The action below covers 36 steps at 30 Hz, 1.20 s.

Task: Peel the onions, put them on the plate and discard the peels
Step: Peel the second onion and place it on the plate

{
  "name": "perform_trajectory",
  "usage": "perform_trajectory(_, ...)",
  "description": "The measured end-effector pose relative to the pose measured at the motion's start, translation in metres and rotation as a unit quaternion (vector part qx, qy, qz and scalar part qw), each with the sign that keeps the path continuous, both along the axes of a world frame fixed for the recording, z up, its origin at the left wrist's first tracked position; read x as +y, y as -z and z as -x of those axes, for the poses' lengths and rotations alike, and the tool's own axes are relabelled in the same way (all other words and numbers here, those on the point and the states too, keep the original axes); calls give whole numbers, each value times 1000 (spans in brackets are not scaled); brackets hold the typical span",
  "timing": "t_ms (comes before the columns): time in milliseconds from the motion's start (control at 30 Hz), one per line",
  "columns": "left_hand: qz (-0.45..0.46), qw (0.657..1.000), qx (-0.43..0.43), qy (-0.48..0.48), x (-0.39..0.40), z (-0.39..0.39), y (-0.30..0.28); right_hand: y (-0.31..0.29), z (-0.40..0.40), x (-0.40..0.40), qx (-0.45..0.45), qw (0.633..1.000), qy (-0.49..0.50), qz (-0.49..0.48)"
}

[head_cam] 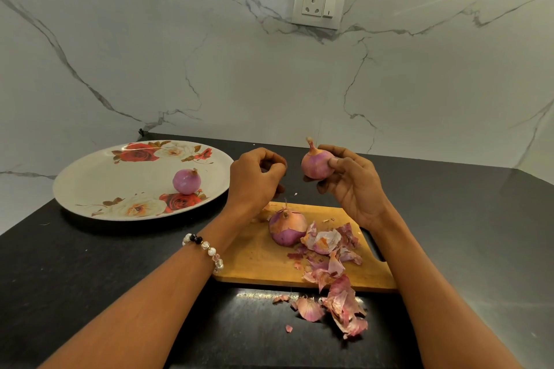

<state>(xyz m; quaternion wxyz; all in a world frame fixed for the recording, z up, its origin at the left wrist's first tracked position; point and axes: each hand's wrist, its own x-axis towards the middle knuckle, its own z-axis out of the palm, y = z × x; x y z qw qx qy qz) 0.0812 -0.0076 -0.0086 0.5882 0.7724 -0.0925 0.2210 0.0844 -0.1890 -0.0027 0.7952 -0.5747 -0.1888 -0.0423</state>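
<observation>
Head view showed a dark worktop (90, 272) before a marble wall. The right hand (353, 186) held a pinkish onion (316, 165) in the air, thumb and fingertips curled round it in a firm grip, stem tip pointing up. The left hand (254, 180) hung just beside it, fingers curled loosely inward; whether they pinched a scrap of skin could not be told. A half-skinned onion (286, 228) sat on the wooden cutting board (257, 260), touching a heap of papery peels (332, 266) that spilled off the board's near edge onto the worktop. One peeled onion (186, 181), smooth and purple, rested on the floral plate (99, 180) to the left. The held onion looked firm, light and rather slick, so cradling its round sides seemed safest, while its dry, brittle skin would probably tear away easiest from the stem end.
</observation>
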Motion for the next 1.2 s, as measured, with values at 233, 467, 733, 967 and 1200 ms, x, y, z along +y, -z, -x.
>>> perform_trajectory(233, 70, 987, 52, 135, -3, 8, -4, 3, 0, 1, -13, 998, 8, 57)
perform_trajectory(467, 127, 971, 110, 173, -2, 9, -4, 6, -1, 1, -26, 994, 3, 102)
perform_trajectory(733, 116, 976, 98, 153, -3, 7, -2, 7, 1, 3, -15, 995, 0, 97)
perform_trajectory(967, 97, 984, 86, 118, -2, 3, 1, 5, 3, 5, -3, 996, 2, 88)
perform_trajectory(1200, 126, 976, 99, 145, -3, 3, -1, 4, 2, 3, -6, 994, 45, 101)
